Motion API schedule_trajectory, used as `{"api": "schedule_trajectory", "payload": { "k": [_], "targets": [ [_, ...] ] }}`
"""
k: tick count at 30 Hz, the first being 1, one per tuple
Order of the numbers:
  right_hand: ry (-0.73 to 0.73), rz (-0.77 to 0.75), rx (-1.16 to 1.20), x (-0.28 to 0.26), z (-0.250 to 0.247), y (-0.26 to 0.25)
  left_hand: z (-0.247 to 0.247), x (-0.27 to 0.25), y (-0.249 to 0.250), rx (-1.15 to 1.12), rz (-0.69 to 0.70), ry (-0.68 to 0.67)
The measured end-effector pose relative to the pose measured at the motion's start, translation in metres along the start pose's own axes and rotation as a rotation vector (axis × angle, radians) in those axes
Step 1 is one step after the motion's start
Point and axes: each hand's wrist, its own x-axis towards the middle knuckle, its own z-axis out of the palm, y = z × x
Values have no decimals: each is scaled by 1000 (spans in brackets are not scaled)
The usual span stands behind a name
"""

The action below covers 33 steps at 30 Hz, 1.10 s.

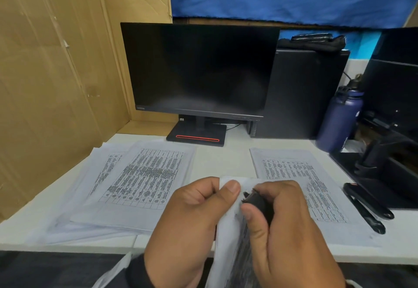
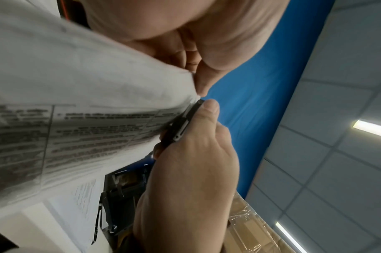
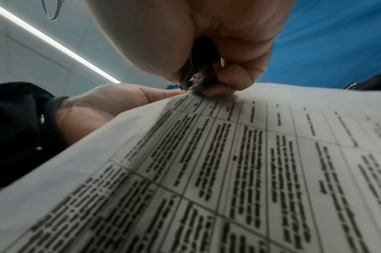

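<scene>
My left hand (image 1: 224, 188) pinches the top corner of a sheaf of printed table sheets (image 1: 228, 231) held up over the desk's front edge. My right hand (image 1: 251, 199) grips a small black tool with metal jaws (image 1: 257, 201), its tip set against that same corner. In the left wrist view the tool (image 2: 183, 125) lies along the right thumb at the edge of the sheets (image 2: 87, 85). In the right wrist view the jaws of the tool (image 3: 198, 75) touch the corner of the sheets (image 3: 228, 154), with the left hand (image 3: 111, 106) behind it.
On the white desk (image 1: 214, 158) lie a paper stack at the left (image 1: 140, 179) and another at the right (image 1: 300, 181). A dark monitor (image 1: 199, 68), a black PC tower (image 1: 298, 93) and a blue bottle (image 1: 339, 120) stand behind. Cardboard (image 1: 56, 61) walls the left.
</scene>
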Motion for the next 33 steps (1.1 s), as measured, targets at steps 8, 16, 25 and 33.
{"api": "schedule_trajectory", "payload": {
  "k": [8,16,25,33],
  "targets": [
    [-47,20,-21,5,-7,2,-3,0,-3,253,167,17],
    [-200,111,32,9,-13,11,-4,2,-4,320,156,24],
    [44,-215,0,9,-3,16,-14,9,3,-112,-223,-165],
    [6,-18,169,1,2,16,-7,4,16,227,66,-78]
  ]
}}
